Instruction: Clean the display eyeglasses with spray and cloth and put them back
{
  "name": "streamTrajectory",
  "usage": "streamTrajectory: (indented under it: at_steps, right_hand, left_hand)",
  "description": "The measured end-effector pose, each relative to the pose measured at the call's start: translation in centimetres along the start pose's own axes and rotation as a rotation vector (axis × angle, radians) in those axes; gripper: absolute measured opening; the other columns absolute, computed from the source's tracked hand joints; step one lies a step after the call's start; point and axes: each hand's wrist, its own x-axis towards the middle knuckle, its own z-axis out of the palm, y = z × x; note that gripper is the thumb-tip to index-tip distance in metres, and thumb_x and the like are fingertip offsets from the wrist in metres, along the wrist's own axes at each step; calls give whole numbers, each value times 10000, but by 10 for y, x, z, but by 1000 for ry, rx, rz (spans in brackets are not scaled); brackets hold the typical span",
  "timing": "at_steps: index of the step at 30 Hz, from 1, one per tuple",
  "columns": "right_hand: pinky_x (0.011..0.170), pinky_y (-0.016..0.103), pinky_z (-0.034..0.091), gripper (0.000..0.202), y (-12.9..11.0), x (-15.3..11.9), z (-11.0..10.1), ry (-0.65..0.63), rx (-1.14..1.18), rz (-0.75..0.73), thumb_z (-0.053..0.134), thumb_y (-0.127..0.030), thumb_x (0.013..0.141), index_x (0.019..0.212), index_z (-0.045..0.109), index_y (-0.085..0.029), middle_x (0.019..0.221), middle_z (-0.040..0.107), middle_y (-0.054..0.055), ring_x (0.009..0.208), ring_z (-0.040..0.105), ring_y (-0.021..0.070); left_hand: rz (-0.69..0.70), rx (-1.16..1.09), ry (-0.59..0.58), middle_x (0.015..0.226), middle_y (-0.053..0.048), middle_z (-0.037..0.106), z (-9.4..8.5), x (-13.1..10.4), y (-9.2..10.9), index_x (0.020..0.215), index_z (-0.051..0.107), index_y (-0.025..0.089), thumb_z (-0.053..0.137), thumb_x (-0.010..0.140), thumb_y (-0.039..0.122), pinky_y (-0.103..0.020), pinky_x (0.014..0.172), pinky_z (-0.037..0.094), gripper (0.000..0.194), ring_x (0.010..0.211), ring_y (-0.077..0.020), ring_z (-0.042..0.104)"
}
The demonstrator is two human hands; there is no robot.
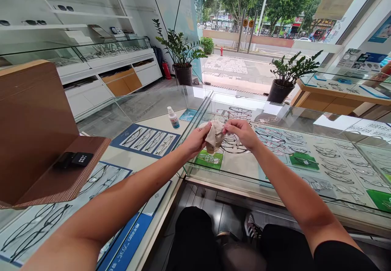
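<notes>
One crumpled beige cloth (pixel 214 139) drapes from the left hand (pixel 196 140).

Crumpled beige fabric cloth (pixel 214 136): partly covering fingers of the bare left hand (pixel 197 139).
White plastic spray bottle (pixel 173 119), ten o'clock from cloth: printed too finely to read.
Brown cardboard box (pixel 35 128), nine o'clock: cut off by the left edge.
Black fabric sleeve (pixel 339 255), four o'clock: cut off by the bottom edge.
Brownish rounded shape (pixel 241 257), five o'clock: blurred beyond telling.
</notes>
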Motion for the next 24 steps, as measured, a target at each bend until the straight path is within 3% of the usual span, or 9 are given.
streamTrajectory:
  at_steps: [10,15,19,24]
  right_hand:
    - [700,315,458,395,0,0,2,61,29,10,792,-600,854,790,771,-211,788,704,30,739,546,167]
    - [668,315,481,462,1,0,5,68,38,23,822,-671,815,850,770,-213,826,728,38,742,579,174]
    - [638,313,486,489,1,0,9,49,35,20,819,-694,812,879,762,-213,896,741,50,751,593,177]
    - [732,318,498,462,4,-1,11,9,20,-20,808,-672,842,869,768,-212,910,740,45,834,623,186]
  left_hand:
    - [-81,66,-76,835,-72,752,-1,-5,-3,914,769,115,947,759,567,-257,681,500,510,743,-161,654]
    - [-91,101,-112,901,-53,756,5,-10,-4,1035,779,128,986,728,498,-254,697,480,523,747,-143,646]
    - [-64,146,-130,883,-41,737,7,-12,-6,982,771,130,1016,690,454,-259,720,471,500,768,-141,641]
    - [-38,192,-113,890,-48,745,8,-13,-8,968,776,121,1017,680,452,-278,743,468,500,780,-155,641]
